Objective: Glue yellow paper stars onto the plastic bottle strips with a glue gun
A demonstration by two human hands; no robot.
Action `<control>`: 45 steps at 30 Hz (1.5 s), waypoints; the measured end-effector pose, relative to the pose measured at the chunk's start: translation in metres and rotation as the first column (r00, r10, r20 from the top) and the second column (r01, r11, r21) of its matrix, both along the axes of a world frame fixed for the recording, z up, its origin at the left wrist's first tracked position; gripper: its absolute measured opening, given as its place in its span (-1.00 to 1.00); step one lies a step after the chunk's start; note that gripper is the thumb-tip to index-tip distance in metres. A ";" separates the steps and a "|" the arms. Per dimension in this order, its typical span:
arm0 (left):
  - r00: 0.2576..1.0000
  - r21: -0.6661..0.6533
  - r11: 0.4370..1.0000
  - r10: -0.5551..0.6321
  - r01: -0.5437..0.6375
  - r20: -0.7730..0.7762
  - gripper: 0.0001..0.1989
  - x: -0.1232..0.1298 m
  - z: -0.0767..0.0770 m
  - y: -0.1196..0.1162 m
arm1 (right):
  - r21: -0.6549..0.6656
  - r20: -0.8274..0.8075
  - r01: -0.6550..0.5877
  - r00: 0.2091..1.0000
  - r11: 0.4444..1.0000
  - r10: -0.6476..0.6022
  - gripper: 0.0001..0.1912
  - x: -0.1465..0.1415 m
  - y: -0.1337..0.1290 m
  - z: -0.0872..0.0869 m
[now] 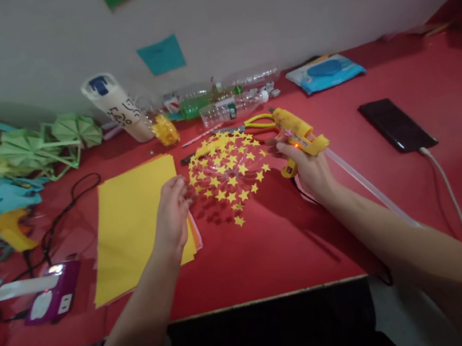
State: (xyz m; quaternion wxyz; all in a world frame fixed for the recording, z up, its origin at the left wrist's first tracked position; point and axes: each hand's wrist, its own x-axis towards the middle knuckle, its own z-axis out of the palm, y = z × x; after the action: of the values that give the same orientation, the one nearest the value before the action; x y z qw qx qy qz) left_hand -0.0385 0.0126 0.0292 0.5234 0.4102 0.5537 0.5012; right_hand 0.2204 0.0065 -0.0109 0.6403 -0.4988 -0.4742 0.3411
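Note:
Between my hands, a clear plastic piece covered in small yellow paper stars [233,181] spreads over the red table. My left hand [174,206] is at its left side, fingers curled with their tips near its edge; whether they grip anything is too blurred to tell. On the right, my right hand [305,164] is closed around a yellow glue gun [292,123] with a small orange light on it. The glue gun's nozzle points up and away, towards the pliers. A stack of yellow paper [135,228] lies beneath and left of my left hand.
Plastic bottles [232,108], a white tumbler [119,108] and pliers [259,122] stand or lie behind. At the right are a wipes pack [326,73] and a phone [397,125]. Paper crafts [40,146], another glue gun [7,229] and a purple power strip [53,292] fill the left.

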 end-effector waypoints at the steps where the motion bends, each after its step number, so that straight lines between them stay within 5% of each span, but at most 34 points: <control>1: 0.999 -0.051 0.998 -0.028 0.030 0.031 -0.76 0.002 0.000 0.000 | -0.021 -0.022 -0.005 1.000 1.000 0.004 -0.82 -0.001 -0.001 0.001; 7: 0.982 -0.248 0.963 -0.057 0.102 0.181 -0.65 0.006 0.004 0.007 | -0.124 -0.094 -0.075 0.994 0.989 0.064 -0.67 -0.012 -0.008 0.013; 11: 0.984 -0.271 0.960 -0.023 0.071 0.178 -0.93 -0.001 0.004 0.013 | -0.166 -0.232 -0.066 0.972 0.984 0.026 -0.69 -0.014 -0.007 0.019; 16: 0.996 -0.245 0.968 -0.030 0.049 0.081 -0.70 -0.007 -0.001 0.007 | -0.244 -0.232 -0.054 0.973 0.968 -0.005 -0.73 -0.002 -0.002 0.023; 24: 0.996 -0.103 0.992 0.077 -0.072 0.052 -0.63 -0.005 -0.009 0.033 | -0.234 -0.046 -0.133 0.991 0.963 0.126 -0.85 0.018 0.005 0.034; 30: 0.991 -0.031 0.993 0.114 -0.112 0.074 -0.60 -0.012 -0.014 0.032 | -0.298 0.404 -0.031 0.902 0.954 0.155 -0.77 0.065 -0.002 0.042; 38: 0.997 -0.039 0.998 -0.046 0.049 0.059 -0.64 -0.009 -0.028 0.026 | -0.234 0.683 0.197 0.730 0.952 0.017 -0.84 0.103 0.013 0.009; 45: 0.957 -0.132 0.949 -0.276 0.286 0.087 -0.59 0.003 -0.029 0.017 | -0.257 0.553 0.189 0.833 0.948 -0.016 -0.70 0.076 0.013 0.022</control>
State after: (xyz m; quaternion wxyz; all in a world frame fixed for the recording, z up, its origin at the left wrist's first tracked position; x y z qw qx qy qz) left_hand -0.0358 0.0292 0.0004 0.6360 0.4292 0.5060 0.3941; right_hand 0.2966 0.0191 0.0107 0.4132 -0.6914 -0.5509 0.2185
